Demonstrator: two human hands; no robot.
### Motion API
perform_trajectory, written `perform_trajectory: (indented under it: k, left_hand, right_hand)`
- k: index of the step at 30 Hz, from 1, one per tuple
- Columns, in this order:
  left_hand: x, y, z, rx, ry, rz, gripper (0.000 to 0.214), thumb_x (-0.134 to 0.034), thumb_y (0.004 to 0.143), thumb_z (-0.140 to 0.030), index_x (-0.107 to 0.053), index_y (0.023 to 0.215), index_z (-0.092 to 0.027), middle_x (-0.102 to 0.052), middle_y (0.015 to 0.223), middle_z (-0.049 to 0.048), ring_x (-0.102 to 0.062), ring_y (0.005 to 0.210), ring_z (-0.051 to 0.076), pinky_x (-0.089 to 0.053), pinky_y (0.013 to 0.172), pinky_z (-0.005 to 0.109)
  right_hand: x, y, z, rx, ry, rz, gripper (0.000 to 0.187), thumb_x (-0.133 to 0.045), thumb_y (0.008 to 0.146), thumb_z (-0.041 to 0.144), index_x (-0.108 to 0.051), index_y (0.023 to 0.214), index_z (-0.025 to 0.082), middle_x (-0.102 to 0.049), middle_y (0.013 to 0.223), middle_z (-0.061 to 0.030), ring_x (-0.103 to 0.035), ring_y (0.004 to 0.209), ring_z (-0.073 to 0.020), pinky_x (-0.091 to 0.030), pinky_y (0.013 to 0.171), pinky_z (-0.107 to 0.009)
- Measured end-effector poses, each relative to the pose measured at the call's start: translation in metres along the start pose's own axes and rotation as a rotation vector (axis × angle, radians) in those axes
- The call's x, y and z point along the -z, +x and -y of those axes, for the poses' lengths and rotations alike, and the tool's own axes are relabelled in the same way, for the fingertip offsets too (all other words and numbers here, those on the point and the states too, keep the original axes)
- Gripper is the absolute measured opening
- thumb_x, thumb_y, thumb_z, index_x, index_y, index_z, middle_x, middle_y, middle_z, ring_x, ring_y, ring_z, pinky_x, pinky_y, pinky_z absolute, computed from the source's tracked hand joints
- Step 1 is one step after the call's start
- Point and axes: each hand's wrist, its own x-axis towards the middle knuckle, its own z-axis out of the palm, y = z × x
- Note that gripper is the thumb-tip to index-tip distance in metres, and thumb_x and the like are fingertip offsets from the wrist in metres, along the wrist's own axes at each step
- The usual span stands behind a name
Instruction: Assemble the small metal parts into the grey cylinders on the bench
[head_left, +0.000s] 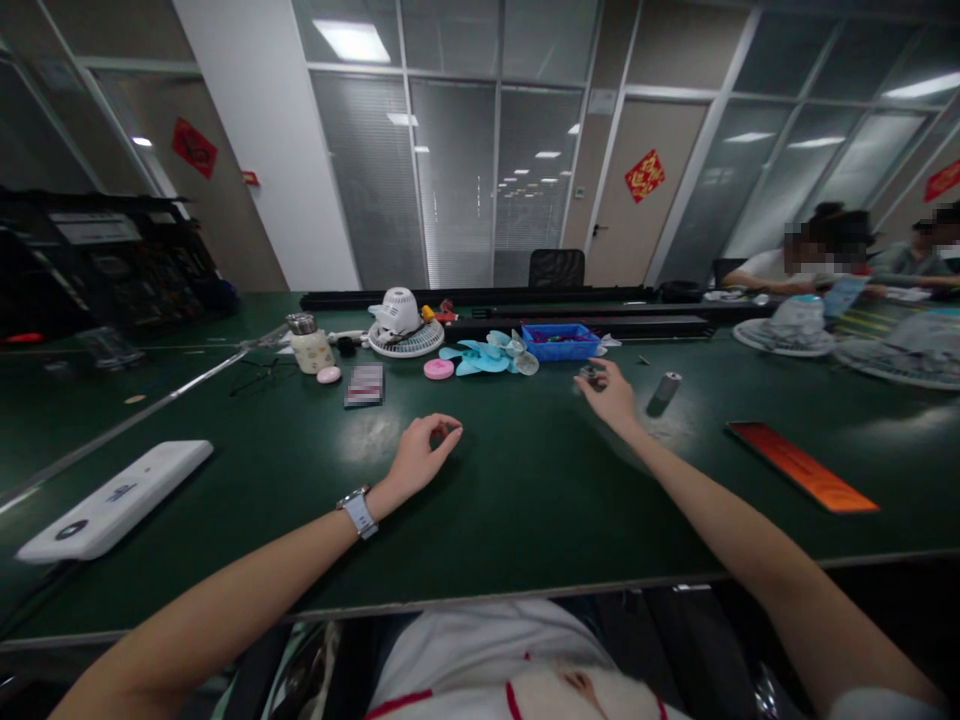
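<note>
1. Right hand (613, 396): fingertips closed about a small item (589, 377), too blurred to identify; it was just nearer than the blue bin (564, 350), a grey cylinder (664, 392) to its right.
2. Left hand (421, 458): loosely curled, visibly holding nothing; near the table (495, 520).
3. Step, I judged: handling the item; the next move called for a secure pinch, clear of the cylinder.

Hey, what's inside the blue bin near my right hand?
In the blue bin, some small dark and purplish pieces show, too small to name. Its front wall hides the bottom and whatever lies low there. Your right hand is outside it.
</note>
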Motion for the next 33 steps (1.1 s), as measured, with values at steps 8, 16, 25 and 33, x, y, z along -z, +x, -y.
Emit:
perform_trajectory:
  k: [8, 16, 25, 33]
  left_hand:
    - [-0.003, -0.011, -0.028, -0.107, -0.089, 0.034, 0.039, -0.058, 0.090, -0.047, -0.065, 0.121, -0.024, -0.069, 0.101, 0.0050, -0.058, 0.097, 0.021, -0.044, 0.085, 0.034]
    - [-0.008, -0.007, -0.026, -0.177, -0.130, 0.083, 0.027, -0.058, 0.092, -0.044, -0.075, 0.104, -0.025, -0.070, 0.102, 0.0049, -0.057, 0.100, 0.022, -0.040, 0.091, 0.037]
    - [0.002, 0.001, -0.026, -0.075, -0.169, -0.092, 0.028, -0.059, 0.090, -0.046, -0.076, 0.100, -0.025, -0.072, 0.101, 0.0041, -0.058, 0.097, 0.021, -0.043, 0.084, 0.034]
    - [-0.001, 0.003, 0.007, 0.015, 0.104, 0.168, 0.033, -0.056, 0.090, -0.050, -0.079, 0.100, -0.029, -0.073, 0.094, 0.0048, -0.058, 0.092, 0.023, -0.039, 0.087, 0.039]
  right_hand:
    - [-0.037, -0.101, 0.128, 0.240, 0.543, 0.654, 0.057, -0.072, 0.081, 0.030, -0.048, 0.133, 0.024, -0.072, 0.103, -0.0031, -0.068, 0.098, -0.0196, -0.052, 0.097, -0.043]
    - [-0.044, -0.123, 0.134, 0.187, 0.628, 0.730, 0.058, -0.074, 0.080, 0.025, -0.048, 0.131, 0.023, -0.068, 0.102, -0.0036, -0.067, 0.095, -0.0191, -0.053, 0.090, -0.039]
    - [-0.045, -0.125, 0.134, 0.192, 0.568, 0.715, 0.057, -0.073, 0.081, 0.030, -0.048, 0.131, 0.025, -0.064, 0.099, -0.0021, -0.064, 0.090, -0.0183, -0.052, 0.084, -0.037]
    - [-0.038, -0.125, 0.137, 0.178, 0.548, 0.704, 0.059, -0.072, 0.081, 0.027, -0.046, 0.133, 0.024, -0.066, 0.100, -0.0030, -0.065, 0.091, -0.0187, -0.051, 0.088, -0.040]
